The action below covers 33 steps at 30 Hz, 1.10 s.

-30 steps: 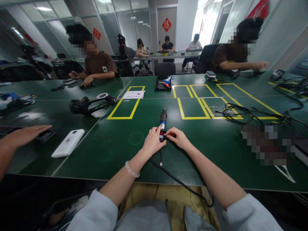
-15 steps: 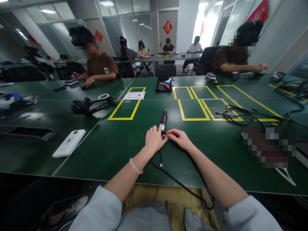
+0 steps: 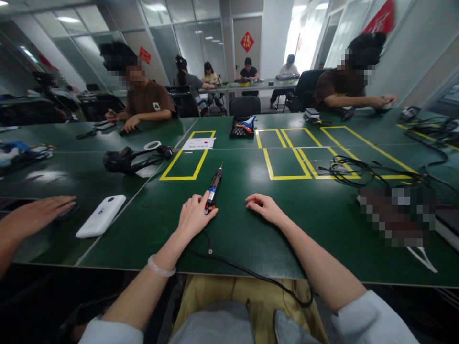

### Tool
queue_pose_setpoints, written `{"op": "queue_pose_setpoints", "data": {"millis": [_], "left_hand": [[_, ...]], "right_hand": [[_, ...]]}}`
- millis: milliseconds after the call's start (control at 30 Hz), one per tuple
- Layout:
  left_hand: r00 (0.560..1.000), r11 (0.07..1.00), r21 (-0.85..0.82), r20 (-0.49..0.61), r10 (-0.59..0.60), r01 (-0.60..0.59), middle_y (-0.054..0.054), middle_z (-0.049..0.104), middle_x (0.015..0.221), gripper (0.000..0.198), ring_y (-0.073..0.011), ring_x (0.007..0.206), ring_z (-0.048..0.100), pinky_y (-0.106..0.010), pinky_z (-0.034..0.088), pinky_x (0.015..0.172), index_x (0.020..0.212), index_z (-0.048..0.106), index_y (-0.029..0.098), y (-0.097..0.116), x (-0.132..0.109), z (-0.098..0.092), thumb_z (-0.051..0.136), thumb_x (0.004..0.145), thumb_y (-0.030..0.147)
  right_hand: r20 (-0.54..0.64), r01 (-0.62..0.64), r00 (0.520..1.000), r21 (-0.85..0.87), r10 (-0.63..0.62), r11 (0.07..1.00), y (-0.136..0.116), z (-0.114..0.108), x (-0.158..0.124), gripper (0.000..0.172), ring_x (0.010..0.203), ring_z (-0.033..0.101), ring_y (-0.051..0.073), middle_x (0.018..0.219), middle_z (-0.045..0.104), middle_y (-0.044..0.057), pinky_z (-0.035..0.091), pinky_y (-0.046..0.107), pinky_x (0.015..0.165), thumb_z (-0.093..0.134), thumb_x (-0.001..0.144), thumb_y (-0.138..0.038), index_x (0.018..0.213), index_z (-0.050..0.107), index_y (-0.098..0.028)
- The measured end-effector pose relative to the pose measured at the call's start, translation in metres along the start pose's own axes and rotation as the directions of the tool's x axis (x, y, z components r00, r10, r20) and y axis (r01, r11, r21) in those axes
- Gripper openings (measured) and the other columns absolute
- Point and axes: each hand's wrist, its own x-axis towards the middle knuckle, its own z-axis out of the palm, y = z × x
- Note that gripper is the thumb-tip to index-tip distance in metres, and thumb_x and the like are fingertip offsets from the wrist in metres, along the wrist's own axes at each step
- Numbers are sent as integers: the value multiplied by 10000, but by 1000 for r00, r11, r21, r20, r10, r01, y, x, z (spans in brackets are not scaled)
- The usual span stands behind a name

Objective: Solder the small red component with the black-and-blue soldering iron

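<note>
A corded electric screwdriver (image 3: 214, 185), black with a blue band and a thin bit pointing away from me, lies tilted on the green table (image 3: 251, 229). My left hand (image 3: 195, 216) is closed round its rear end, where the black cable (image 3: 251, 273) leaves and runs back over the table edge. My right hand (image 3: 263, 207) rests on the table a little to the right of the tool, apart from it, fingers loosely curled and pinched together; whether anything is in them I cannot make out.
A white device (image 3: 101, 215) lies at left near another person's hand (image 3: 34, 220). A black headset (image 3: 132, 157) and a paper sheet (image 3: 199, 143) lie further back, with a tool tray (image 3: 243, 126) and tangled cables (image 3: 351, 169). Several people sit at the far side.
My left hand has carried the screwdriver to the left and tilted it. My right hand has let go of it and stayed in place. A neighbour's hand has come back in at left.
</note>
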Motion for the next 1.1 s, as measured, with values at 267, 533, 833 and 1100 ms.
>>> {"op": "queue_pose_setpoints", "data": {"millis": [267,533,833,1100], "left_hand": [[985,983,106,66,-157,150,-167,509,1227,732,-324,1053,521,-427,373,921,1450,354,197,-93,-16,-3,333,854,622],[944,948,120,123,-308,294,-185,462,1317,783,-392,1167,448,-490,314,978,1463,327,207,-169,-21,2,336,830,667],[932,920,183,42,-359,346,-157,492,1289,694,-360,1135,462,-457,345,933,1395,389,197,-190,-24,-6,394,842,614],[962,929,262,-145,-232,263,-175,588,1054,431,-310,957,540,-399,390,857,957,617,120,-159,-33,-16,372,867,463]], "right_hand": [[13,-24,1000,-14,24,1000,-3,0,-1,244,753,636,155,858,717,51,472,276,720,541,859,-300,1018,650,-150],[16,-27,999,-34,28,999,-7,0,-2,241,727,630,149,851,720,49,471,268,704,537,858,-294,1010,655,-149],[17,-30,999,-36,31,999,-9,-1,-2,235,751,642,158,850,721,48,477,277,721,540,854,-293,995,662,-150],[16,-28,999,-34,28,999,-9,-1,-2,245,763,644,162,856,721,55,477,281,731,538,858,-292,1005,662,-141]]}}
